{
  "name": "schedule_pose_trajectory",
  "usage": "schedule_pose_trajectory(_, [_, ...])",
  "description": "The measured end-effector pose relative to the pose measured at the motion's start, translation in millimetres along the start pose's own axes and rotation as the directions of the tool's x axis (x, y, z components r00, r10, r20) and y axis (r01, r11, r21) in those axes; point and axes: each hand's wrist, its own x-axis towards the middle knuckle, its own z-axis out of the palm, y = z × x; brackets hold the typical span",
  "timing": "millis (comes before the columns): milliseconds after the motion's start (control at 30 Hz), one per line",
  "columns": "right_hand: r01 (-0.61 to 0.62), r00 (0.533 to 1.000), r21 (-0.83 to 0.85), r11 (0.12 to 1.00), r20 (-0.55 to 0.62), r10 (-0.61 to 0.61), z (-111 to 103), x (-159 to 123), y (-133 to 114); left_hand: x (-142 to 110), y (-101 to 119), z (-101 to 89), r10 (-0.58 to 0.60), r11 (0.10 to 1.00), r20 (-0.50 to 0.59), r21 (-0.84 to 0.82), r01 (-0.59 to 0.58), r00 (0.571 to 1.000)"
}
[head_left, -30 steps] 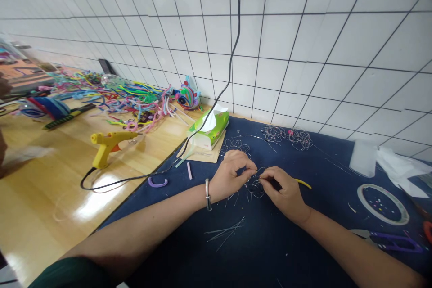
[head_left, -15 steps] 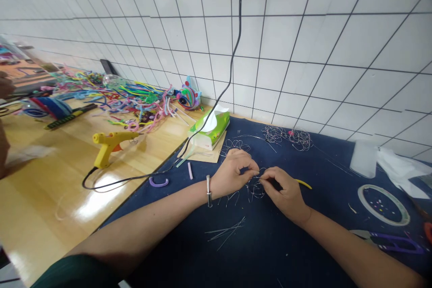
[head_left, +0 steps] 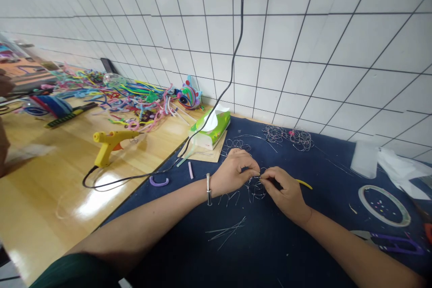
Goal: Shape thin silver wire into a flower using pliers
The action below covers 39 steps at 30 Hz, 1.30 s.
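My left hand (head_left: 236, 167), with a silver bangle at the wrist, pinches thin wire between thumb and fingertips. Opposite it, my right hand (head_left: 282, 189) is closed in a pinch on the same wire, the fingertips of both hands nearly meeting. Below the fingertips hangs a looped wire piece (head_left: 258, 190) over the dark blue cloth (head_left: 270, 243). Another flower-like wire shape (head_left: 236, 145) lies just behind my left hand, partly hidden. Short straight wires (head_left: 226, 231) lie crossed in front of me. The yellow handle (head_left: 304, 184) of a tool shows beside my right hand.
A green tissue pack (head_left: 214, 128) and a yellow glue gun (head_left: 110, 146) with its black cord are on the left. Tangled wire bundles (head_left: 302, 139) lie at the back. On the right are a white ring (head_left: 401, 220) with beads inside and purple-handled scissors (head_left: 394, 242).
Both hands keep nearly the same pose, fingertips together at the wire. The whole view has shifted very slightly.
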Motion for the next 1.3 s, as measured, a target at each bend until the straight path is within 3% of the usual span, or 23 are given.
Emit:
schedule_pose_trajectory(800, [0.035, 0.999, -0.068, 0.997, -0.012, -0.036, 1, 1, 0, -6, -4, 2.0, -0.049, 0.996, -0.059, -0.078, 0.044, 0.997])
schedule_pose_trajectory(1033, [0.082, 0.996, -0.325, 0.942, 0.002, -0.086, -37, 19, -4, -7, -2, -4.5, -0.049, 0.995, -0.062, -0.091, 0.043, 0.997])
schedule_pose_trajectory(1100, [0.099, 0.993, -0.450, 0.888, 0.102, -0.059, -52, 21, 1, -8, -2, -6.9, -0.052, 0.994, -0.060, -0.094, 0.047, 0.997])
schedule_pose_trajectory(1200, [0.142, 0.944, -0.591, 0.794, 0.321, 0.071, -68, 9, 14, -10, -1, -9.8, -0.059, 0.993, -0.064, -0.103, 0.053, 0.996])
schedule_pose_trajectory(1300, [0.180, 0.896, -0.669, 0.721, 0.414, 0.161, -74, -16, 27, -10, 0, -11.8, -0.065, 0.992, -0.068, -0.115, 0.057, 0.996])
